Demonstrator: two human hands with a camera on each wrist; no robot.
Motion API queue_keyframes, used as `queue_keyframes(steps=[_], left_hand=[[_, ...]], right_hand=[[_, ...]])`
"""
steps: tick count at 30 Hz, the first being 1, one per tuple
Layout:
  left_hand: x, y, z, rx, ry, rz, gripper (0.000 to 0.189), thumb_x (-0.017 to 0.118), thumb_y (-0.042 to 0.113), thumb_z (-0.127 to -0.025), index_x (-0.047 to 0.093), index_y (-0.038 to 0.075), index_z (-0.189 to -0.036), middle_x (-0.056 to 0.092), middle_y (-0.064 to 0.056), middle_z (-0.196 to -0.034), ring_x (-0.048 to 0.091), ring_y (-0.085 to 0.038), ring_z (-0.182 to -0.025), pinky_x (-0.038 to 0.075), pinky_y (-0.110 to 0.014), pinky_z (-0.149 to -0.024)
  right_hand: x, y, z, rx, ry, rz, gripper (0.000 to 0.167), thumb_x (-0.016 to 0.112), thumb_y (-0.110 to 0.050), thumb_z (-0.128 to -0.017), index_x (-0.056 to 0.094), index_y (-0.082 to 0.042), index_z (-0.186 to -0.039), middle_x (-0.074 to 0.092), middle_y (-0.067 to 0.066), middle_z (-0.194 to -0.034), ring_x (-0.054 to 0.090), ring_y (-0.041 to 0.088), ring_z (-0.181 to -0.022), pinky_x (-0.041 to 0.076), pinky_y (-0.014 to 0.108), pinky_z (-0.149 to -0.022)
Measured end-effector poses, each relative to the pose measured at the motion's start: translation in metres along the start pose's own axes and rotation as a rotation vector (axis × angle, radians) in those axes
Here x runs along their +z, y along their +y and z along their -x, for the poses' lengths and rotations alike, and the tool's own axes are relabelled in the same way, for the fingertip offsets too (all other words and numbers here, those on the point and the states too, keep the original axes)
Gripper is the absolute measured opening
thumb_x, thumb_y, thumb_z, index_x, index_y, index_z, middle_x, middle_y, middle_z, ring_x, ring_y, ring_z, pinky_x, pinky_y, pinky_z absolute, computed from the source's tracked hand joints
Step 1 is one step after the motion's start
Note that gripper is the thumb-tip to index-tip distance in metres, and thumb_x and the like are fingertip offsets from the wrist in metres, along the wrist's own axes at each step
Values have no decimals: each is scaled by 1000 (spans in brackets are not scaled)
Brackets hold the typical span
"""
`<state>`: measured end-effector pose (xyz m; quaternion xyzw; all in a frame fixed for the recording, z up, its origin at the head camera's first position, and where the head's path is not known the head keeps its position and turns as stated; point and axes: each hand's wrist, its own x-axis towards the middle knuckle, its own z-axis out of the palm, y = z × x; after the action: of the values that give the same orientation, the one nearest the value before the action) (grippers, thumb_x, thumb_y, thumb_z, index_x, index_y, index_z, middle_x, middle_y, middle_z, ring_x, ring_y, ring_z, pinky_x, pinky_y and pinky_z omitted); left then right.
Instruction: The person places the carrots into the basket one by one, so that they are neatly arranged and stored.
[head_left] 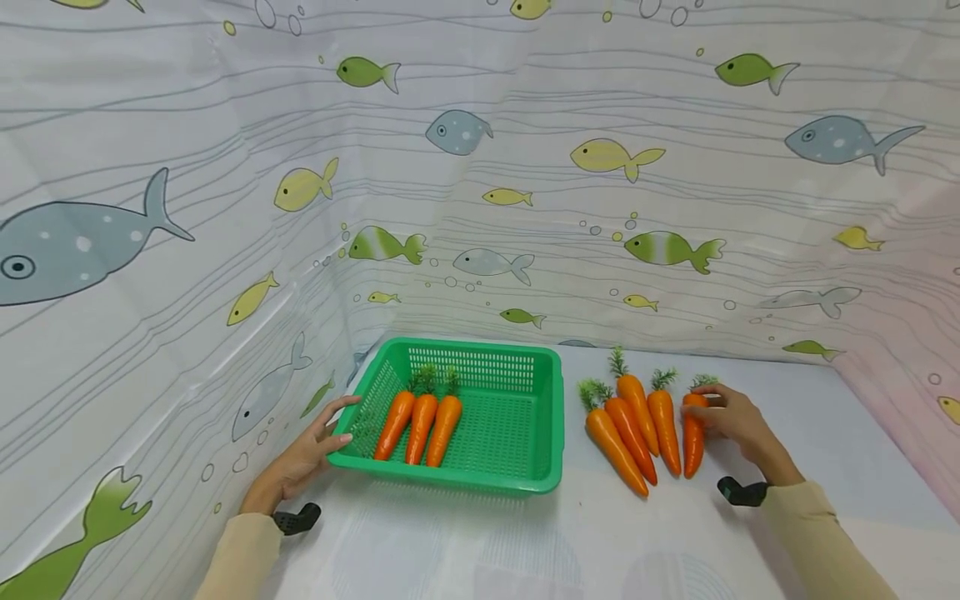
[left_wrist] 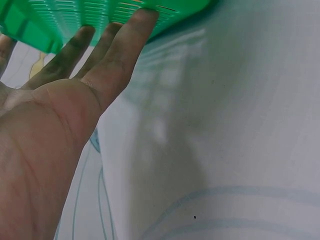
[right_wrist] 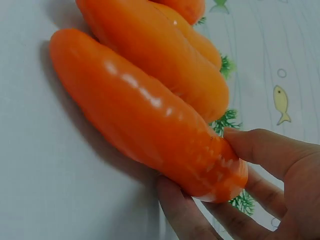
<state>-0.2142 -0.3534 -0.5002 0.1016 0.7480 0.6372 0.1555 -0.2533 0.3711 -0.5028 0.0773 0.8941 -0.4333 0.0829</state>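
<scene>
In the head view, we saw the right hand [head_left: 735, 418] cover part of the rightmost carrot [head_left: 693, 442] and its leafy top [head_left: 703, 381]; the right wrist view cut off the neighbouring carrots [right_wrist: 155, 55]. The rightmost carrot lay on the white table [head_left: 420, 550], right of the green basket [head_left: 450, 477], its long axis running near to far, tip near, leaves far. The right hand reached in from the right, thumb and fingers pinching its thick end. The left hand [head_left: 296, 462] was fairly straight-fingered, its fingertips seemingly resting against the basket's left side. Three carrots [head_left: 423, 425] lay inside, tips near.
</scene>
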Motion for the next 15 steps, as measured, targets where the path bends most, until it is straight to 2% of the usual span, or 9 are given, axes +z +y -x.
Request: queue_keyframes(steps=[5, 8, 11, 15], left_hand=[[0, -1, 1, 18, -12, 9, 67, 54, 13, -107, 19, 28, -163, 9, -16, -164, 42, -34, -130, 47, -50, -94], [-1, -1, 1, 23, -14, 18, 67, 53, 12, -107, 20, 27, -163, 8, -14, -164, 40, -34, -132, 46, -49, -95], [-2, -2, 0, 28, -18, 21, 67, 53, 12, -107, 20, 27, -163, 3, -12, -166, 29, -39, -140, 42, -52, -97], [-1, -2, -1, 30, -25, 19, 67, 53, 13, -107, 19, 26, -163, -4, -9, -167, 9, -44, -149, 36, -59, -101]], right_hand=[[-5, -2, 7, -62, 34, -20, 72, 68, -43, -99, 42, 2, -150, 36, 40, -148, 62, 41, -108, 59, 41, -83], [-9, -8, 12, -102, 44, -26, 74, 67, -45, -99, 42, 2, -150, 37, 39, -148, 65, 37, -104, 59, 44, -84], [-11, -15, 15, -121, 49, -38, 75, 68, -47, -98, 43, 0, -151, 37, 38, -148, 68, 34, -101, 58, 46, -86], [-10, -25, 17, -142, 52, -75, 77, 67, -49, -98, 42, -1, -153, 37, 35, -150, 65, 36, -108, 58, 46, -87]])
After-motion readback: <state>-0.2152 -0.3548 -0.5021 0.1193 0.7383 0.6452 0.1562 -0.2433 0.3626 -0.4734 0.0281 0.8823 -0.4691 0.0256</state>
